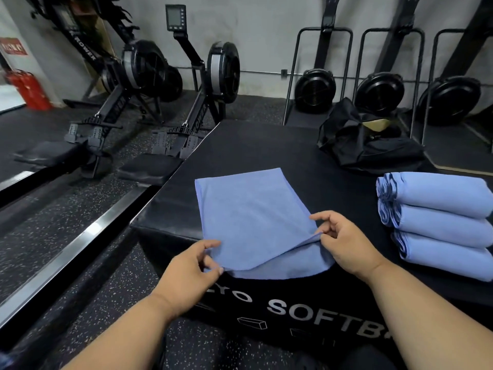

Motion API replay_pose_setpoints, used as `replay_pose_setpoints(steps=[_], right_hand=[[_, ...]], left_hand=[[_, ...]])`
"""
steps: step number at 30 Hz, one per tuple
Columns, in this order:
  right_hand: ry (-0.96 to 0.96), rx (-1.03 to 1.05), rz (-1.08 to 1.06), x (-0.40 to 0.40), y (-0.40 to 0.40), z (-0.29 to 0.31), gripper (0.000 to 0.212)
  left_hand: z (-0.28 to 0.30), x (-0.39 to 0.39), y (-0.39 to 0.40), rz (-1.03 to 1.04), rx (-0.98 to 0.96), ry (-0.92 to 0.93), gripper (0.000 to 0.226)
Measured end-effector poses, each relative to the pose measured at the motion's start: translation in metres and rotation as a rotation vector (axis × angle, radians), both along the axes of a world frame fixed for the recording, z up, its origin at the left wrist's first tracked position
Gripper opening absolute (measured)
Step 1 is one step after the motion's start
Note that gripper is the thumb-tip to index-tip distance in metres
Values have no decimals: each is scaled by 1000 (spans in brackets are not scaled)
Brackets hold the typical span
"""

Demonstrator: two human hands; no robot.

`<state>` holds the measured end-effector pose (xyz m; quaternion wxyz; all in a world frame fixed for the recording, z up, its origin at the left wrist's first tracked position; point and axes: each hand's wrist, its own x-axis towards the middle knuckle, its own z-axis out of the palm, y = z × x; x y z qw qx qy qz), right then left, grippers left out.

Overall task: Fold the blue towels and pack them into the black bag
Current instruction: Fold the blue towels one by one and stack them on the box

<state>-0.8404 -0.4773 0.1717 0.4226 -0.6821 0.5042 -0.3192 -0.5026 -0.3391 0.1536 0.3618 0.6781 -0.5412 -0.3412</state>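
One blue towel [248,209] spread flat on the black counter [266,145], near edge doubled and lifted, pinched by left hand [189,273] and right hand [344,244] at its two corners. Three folded towels [437,222] stacked at right. One black bag [368,145] behind, slumped open.

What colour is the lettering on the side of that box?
Silver-grey lettering on black, seen in the head view.

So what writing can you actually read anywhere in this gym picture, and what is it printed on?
"SOFTB", cut off by the frame: front of the black foam box.
"ROWER": arm of the left rowing machine.
Red wall sign: too blurred to read.
Rower monitor: screen blank.
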Motion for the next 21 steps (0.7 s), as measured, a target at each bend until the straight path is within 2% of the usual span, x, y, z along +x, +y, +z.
replay_pose_setpoints(steps=[3,6,9,10,13,15,16,18,21], right_hand=[[-18,6,-21,-4,3,1,42],[-10,15,-27,-9,5,-2,36],[-3,12,-29,-9,7,0,38],[3,10,-14,-8,9,1,41],[77,-7,59,-4,16,2,47],[128,-34,82,-4,20,1,50],[147,-51,85,-5,21,0,51],[186,-79,80,-8,22,-2,54],[198,-97,52,-14,20,-5,55]], left_hand=[[-6,-7,3,-8,19,60,49],[-14,-14,1,97,29,330,46],[-9,-22,2,325,56,608,14],[-13,-21,0,364,90,656,10],[-19,-25,0,412,227,727,26],[-35,-25,-3,457,292,741,70],[-42,-25,-5,454,300,744,81],[-48,-29,-8,442,321,758,81],[-53,-34,-13,448,356,811,49]])
